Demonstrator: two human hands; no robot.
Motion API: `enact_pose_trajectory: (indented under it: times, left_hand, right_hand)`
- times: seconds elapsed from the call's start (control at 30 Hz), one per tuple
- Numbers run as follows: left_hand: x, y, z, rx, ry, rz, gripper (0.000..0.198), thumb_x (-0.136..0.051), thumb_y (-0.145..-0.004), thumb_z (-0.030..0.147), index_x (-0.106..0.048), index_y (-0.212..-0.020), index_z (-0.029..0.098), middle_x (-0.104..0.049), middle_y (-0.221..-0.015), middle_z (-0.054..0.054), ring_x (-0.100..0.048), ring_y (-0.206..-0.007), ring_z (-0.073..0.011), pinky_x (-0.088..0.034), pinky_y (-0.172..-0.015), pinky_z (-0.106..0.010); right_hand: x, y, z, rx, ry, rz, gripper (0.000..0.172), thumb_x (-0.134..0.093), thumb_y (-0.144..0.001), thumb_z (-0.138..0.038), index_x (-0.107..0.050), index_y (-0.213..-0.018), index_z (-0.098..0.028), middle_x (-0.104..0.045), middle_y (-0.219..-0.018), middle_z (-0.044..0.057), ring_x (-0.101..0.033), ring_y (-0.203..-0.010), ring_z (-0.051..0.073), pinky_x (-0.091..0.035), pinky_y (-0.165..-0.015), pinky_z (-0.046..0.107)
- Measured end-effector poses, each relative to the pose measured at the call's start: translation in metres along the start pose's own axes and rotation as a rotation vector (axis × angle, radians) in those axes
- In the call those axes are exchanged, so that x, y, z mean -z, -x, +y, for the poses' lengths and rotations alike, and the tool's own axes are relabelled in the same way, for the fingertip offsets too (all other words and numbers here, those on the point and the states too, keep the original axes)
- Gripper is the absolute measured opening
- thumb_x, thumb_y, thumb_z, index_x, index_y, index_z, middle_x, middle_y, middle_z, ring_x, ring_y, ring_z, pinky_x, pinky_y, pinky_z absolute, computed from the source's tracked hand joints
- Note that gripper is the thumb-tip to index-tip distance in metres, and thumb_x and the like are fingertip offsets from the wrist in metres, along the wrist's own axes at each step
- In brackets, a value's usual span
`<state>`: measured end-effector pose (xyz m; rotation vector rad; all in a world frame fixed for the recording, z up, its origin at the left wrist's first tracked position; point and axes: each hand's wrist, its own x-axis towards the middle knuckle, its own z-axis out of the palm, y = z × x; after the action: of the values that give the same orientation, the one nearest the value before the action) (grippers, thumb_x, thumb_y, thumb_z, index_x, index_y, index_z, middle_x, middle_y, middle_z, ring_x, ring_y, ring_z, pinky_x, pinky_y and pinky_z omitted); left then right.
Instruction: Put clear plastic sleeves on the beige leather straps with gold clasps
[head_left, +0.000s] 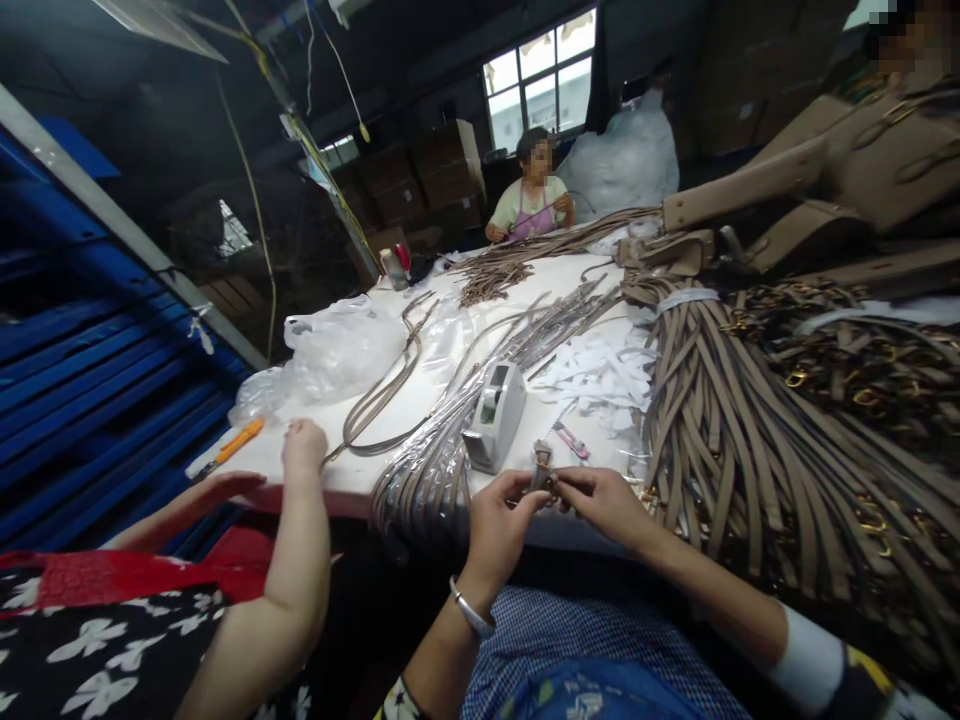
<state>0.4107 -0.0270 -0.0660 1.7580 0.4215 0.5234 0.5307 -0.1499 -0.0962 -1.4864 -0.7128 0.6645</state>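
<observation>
Between my two hands, just above the table's front edge, is a taupe strap end [541, 462] with a small gold buckle. My left hand [502, 520], with a silver bangle at the wrist, pinches it from the left. The fingers of my right hand [604, 505] close on its lower right side, where a small metal part shows; its exact form is too small to tell. A tape dispenser [496, 418] stands just beyond my left hand. A pink-handled cutter [570, 440] lies on the table close behind the strap end.
Bundled taupe straps [720, 420] with gold clasps heap up at the right. Plastic-wrapped straps [427, 480] hang over the front edge. At the left, a co-worker's arm [300, 540] reaches over the table near an orange cutter [240, 440]. Another person [532, 200] sits at the far end.
</observation>
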Motion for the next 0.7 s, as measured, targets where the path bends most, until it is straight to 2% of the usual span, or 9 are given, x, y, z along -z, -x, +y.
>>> enact_pose_trajectory:
  times: [0.07, 0.17, 0.27, 0.4, 0.47, 0.53, 0.63, 0.7]
  left_hand:
    - [-0.003, -0.003, -0.005, -0.041, -0.15, 0.022, 0.015, -0.069, -0.077, 0.023, -0.074, -0.09, 0.019, -0.075, -0.088, -0.005, -0.069, -0.081, -0.0211, -0.052, -0.074, -0.029]
    - [-0.005, -0.009, -0.012, -0.047, -0.376, 0.033, 0.014, -0.069, -0.076, 0.022, -0.075, -0.089, 0.024, -0.075, -0.081, -0.001, -0.067, -0.073, -0.0192, -0.049, -0.07, -0.028]
    - [-0.007, -0.013, -0.016, -0.084, -0.507, 0.057, 0.016, -0.073, -0.072, 0.021, -0.075, -0.088, 0.027, -0.073, -0.08, -0.001, -0.065, -0.079, -0.0205, -0.048, -0.077, -0.032]
    - [-0.009, -0.02, -0.021, -0.178, -0.494, 0.089, 0.018, -0.078, -0.066, 0.015, -0.076, -0.082, 0.024, -0.068, -0.107, -0.005, -0.059, -0.106, -0.0243, -0.043, -0.094, -0.038]
    - [-0.011, -0.023, -0.025, -0.143, -0.44, 0.072, 0.019, -0.079, -0.065, 0.014, -0.076, -0.081, 0.023, -0.063, -0.122, -0.008, -0.055, -0.116, -0.0256, -0.039, -0.101, -0.04]
    - [-0.012, -0.025, -0.027, -0.076, -0.364, 0.047, 0.019, -0.078, -0.065, 0.014, -0.077, -0.082, 0.021, -0.062, -0.127, -0.01, -0.055, -0.119, -0.0266, -0.038, -0.104, -0.04]
    - [-0.013, -0.023, -0.024, 0.008, -0.28, -0.007, 0.015, -0.074, -0.069, 0.017, -0.076, -0.083, 0.019, -0.074, -0.1, -0.007, -0.067, -0.099, -0.025, -0.046, -0.095, -0.037]
    - [-0.014, -0.021, -0.02, 0.003, -0.277, -0.014, 0.013, -0.072, -0.071, 0.019, -0.076, -0.084, 0.019, -0.076, -0.084, -0.003, -0.07, -0.086, -0.0232, -0.05, -0.087, -0.034]
  right_hand:
    - [-0.01, 0.002, 0.009, -0.054, -0.164, 0.007, 0.018, -0.071, -0.073, -0.034, -0.077, -0.079, -0.018, -0.068, -0.063, 0.0, -0.057, -0.058, 0.014, -0.046, -0.058, 0.025]
    - [-0.024, 0.007, 0.024, -0.089, -0.308, 0.044, 0.027, -0.069, -0.072, -0.028, -0.075, -0.097, -0.019, -0.072, -0.083, 0.002, -0.063, -0.075, 0.017, -0.05, -0.068, 0.027]
    - [-0.032, 0.012, 0.035, -0.109, -0.423, 0.094, 0.035, -0.07, -0.071, -0.027, -0.073, -0.105, -0.02, -0.072, -0.092, 0.004, -0.064, -0.083, 0.018, -0.051, -0.073, 0.028]
    - [-0.033, 0.014, 0.043, -0.118, -0.544, 0.152, 0.036, -0.075, -0.07, -0.031, -0.073, -0.104, -0.02, -0.072, -0.094, 0.005, -0.064, -0.085, 0.019, -0.051, -0.074, 0.028]
    - [-0.033, 0.014, 0.045, -0.123, -0.586, 0.17, 0.036, -0.077, -0.069, -0.032, -0.074, -0.102, -0.02, -0.072, -0.092, 0.005, -0.064, -0.084, 0.02, -0.051, -0.074, 0.028]
    - [-0.032, 0.014, 0.047, -0.123, -0.591, 0.178, 0.034, -0.078, -0.069, -0.033, -0.074, -0.099, -0.019, -0.073, -0.088, 0.004, -0.064, -0.081, 0.019, -0.051, -0.073, 0.027]
    - [-0.033, 0.014, 0.047, -0.116, -0.584, 0.187, 0.031, -0.078, -0.07, -0.034, -0.075, -0.097, -0.019, -0.073, -0.085, 0.003, -0.064, -0.076, 0.017, -0.05, -0.073, 0.026]
    - [-0.034, 0.014, 0.047, -0.112, -0.579, 0.195, 0.031, -0.079, -0.07, -0.035, -0.075, -0.096, -0.018, -0.073, -0.084, 0.003, -0.064, -0.075, 0.016, -0.051, -0.074, 0.027]
